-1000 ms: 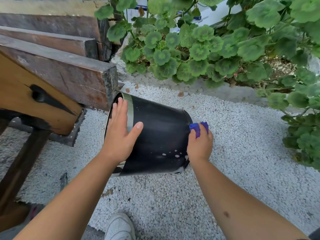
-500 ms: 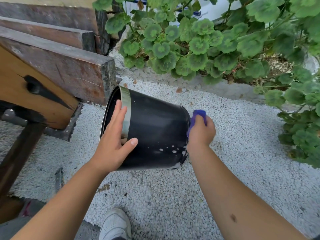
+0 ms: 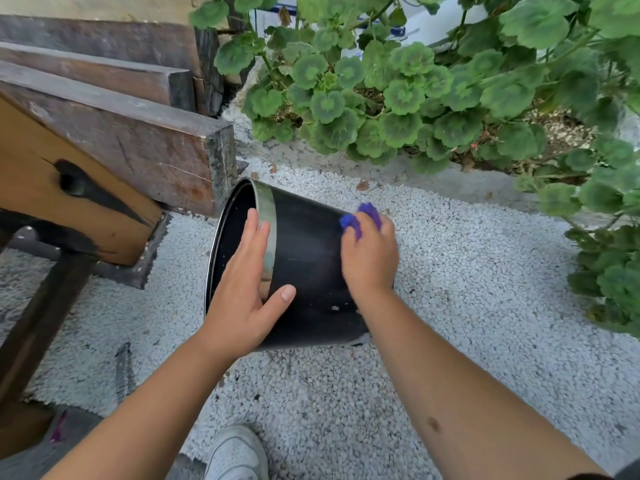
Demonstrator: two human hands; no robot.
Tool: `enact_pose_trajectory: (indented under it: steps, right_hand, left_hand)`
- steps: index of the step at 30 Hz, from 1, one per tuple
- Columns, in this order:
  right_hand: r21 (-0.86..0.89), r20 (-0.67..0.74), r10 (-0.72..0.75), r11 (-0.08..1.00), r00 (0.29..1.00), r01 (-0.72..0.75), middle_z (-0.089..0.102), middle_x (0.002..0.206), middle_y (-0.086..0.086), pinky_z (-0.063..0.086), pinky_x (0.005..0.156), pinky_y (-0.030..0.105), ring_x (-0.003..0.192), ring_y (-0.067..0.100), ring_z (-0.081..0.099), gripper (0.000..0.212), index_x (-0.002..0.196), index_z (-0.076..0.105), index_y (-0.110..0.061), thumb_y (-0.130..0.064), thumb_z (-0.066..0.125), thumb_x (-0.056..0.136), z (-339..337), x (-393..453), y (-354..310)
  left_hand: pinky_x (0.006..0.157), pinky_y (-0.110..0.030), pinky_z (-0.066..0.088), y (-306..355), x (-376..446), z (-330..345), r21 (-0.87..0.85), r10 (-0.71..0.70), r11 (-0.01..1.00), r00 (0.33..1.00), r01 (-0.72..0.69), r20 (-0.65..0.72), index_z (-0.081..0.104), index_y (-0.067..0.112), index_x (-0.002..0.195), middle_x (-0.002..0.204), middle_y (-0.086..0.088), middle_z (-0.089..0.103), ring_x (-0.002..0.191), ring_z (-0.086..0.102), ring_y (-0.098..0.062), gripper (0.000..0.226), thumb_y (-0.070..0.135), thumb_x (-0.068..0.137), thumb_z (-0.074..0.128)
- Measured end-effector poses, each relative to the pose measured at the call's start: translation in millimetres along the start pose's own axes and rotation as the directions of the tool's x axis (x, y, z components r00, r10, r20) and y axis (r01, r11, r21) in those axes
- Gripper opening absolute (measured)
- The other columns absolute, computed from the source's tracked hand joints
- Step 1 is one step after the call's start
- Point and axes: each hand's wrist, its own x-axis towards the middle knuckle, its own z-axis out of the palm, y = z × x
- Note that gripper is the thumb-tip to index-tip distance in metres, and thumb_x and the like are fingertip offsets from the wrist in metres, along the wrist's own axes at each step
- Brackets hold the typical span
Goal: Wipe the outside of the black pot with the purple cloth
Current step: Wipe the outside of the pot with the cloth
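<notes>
On white gravel (image 3: 467,306), tipped black pot (image 3: 308,258): left hand (image 3: 247,289) flat on rim, right hand (image 3: 369,258) clutching purple cloth (image 3: 362,216)

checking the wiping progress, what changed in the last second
The right hand slid the purple cloth from the base end of the black pot onto its upper side wall. The left hand stayed flat on the rim band; the pot stayed tilted on the gravel.
</notes>
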Motion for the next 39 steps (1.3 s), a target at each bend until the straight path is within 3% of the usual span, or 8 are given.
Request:
enact_pose_trajectory:
  steps: [9, 13, 16, 20, 26, 28, 31, 39]
  right_hand:
    - [-0.208, 0.034, 0.108, 0.973, 0.994, -0.099, 0.049, 0.134, 0.01, 0.048, 0.084, 0.037, 0.103, 0.032, 0.057, 0.029, 0.121, 0.06, -0.02, -0.03, 0.048, 0.097, -13, 15, 78]
    - [0.319, -0.049, 0.419, 0.867, 0.907, -0.383, 0.065, 0.094, 0.005, 0.041, 0.062, 0.026, 0.085, 0.03, 0.061, 0.009, 0.085, 0.064, -0.023, -0.023, 0.055, 0.088, -26, 27, 63]
    - [0.783, 0.242, 0.459, 0.428, 0.855, -0.451, 0.07, 0.085, 0.002, 0.051, 0.057, 0.028, 0.07, 0.026, 0.064, 0.008, 0.094, 0.064, -0.025, -0.03, 0.066, 0.088, -37, 26, 26]
    - [0.834, 0.457, 0.198, 0.244, 0.867, -0.495, 0.073, 0.1, 0.006, 0.057, 0.071, 0.036, 0.079, 0.023, 0.069, 0.038, 0.113, 0.061, -0.018, -0.024, 0.075, 0.078, -42, 12, -15]
    - [0.887, 0.383, 0.213, 0.185, 0.899, -0.422, 0.072, 0.097, 0.003, 0.054, 0.075, 0.034, 0.087, 0.018, 0.069, 0.035, 0.108, 0.064, -0.016, -0.02, 0.069, 0.074, -38, -27, -51]
    - [0.867, 0.31, 0.195, 0.344, 0.931, -0.361, 0.07, 0.106, -0.004, 0.052, 0.078, 0.028, 0.094, 0.01, 0.068, 0.038, 0.116, 0.058, -0.024, -0.026, 0.066, 0.078, -38, -36, -59]
    - [0.468, 0.077, -0.036, 0.884, 0.996, -0.004, 0.059, 0.126, -0.008, 0.043, 0.102, 0.033, 0.117, 0.007, 0.052, 0.036, 0.124, 0.055, -0.034, -0.033, 0.057, 0.088, -35, -40, -59]
    - [0.05, 0.055, -0.342, 0.939, 0.938, 0.34, 0.053, 0.138, 0.002, 0.049, 0.092, 0.04, 0.131, 0.023, 0.043, 0.041, 0.13, 0.058, -0.023, -0.037, 0.052, 0.091, -11, -47, -48]
  left_hand:
    - [0.12, -0.052, 0.018, 9, 5, 7, 0.087, 0.025, 0.996, 1.0, -0.026, 0.016, 0.0, 0.022, 0.157, 0.164, 0.01, -0.013, 0.151, -0.006, -0.009, 0.084, 0.054, 0.093, 0.044]
    - [0.12, -0.045, 0.016, 7, 4, 7, 0.053, 0.023, 0.998, 1.0, -0.024, 0.006, 0.0, 0.024, 0.157, 0.164, 0.013, -0.013, 0.151, -0.006, -0.007, 0.083, 0.052, 0.093, 0.044]
    - [0.119, -0.036, 0.012, 5, 1, 6, 0.029, 0.019, 0.999, 1.0, -0.018, -0.009, 0.002, 0.02, 0.157, 0.164, 0.011, -0.012, 0.15, -0.006, -0.006, 0.082, 0.051, 0.093, 0.044]
    - [0.118, -0.018, 0.005, 7, 1, 7, 0.017, 0.031, 0.999, 0.999, -0.031, -0.012, 0.005, 0.016, 0.157, 0.165, 0.005, -0.009, 0.15, -0.006, -0.005, 0.082, 0.052, 0.094, 0.043]
    - [0.121, -0.026, 0.008, 12, 6, 11, -0.017, 0.055, 0.998, 0.998, -0.056, -0.02, 0.008, 0.01, 0.156, 0.165, 0.001, -0.006, 0.152, -0.003, -0.011, 0.086, 0.058, 0.093, 0.043]
    - [0.121, -0.024, 0.008, 13, 7, 13, -0.023, 0.076, 0.997, 0.997, -0.077, -0.028, 0.009, 0.008, 0.156, 0.164, -0.002, -0.005, 0.152, -0.002, -0.014, 0.09, 0.066, 0.093, 0.037]
    - [0.12, -0.023, 0.008, 12, 7, 12, -0.009, 0.085, 0.996, 0.996, -0.086, -0.023, 0.008, 0.007, 0.156, 0.165, -0.005, -0.005, 0.152, -0.003, -0.016, 0.093, 0.071, 0.092, 0.031]
    - [0.118, -0.017, 0.008, 4, 7, 5, 0.014, 0.076, 0.997, 0.997, -0.076, -0.027, 0.007, 0.006, 0.156, 0.165, -0.008, -0.005, 0.152, -0.004, -0.015, 0.095, 0.073, 0.092, 0.027]
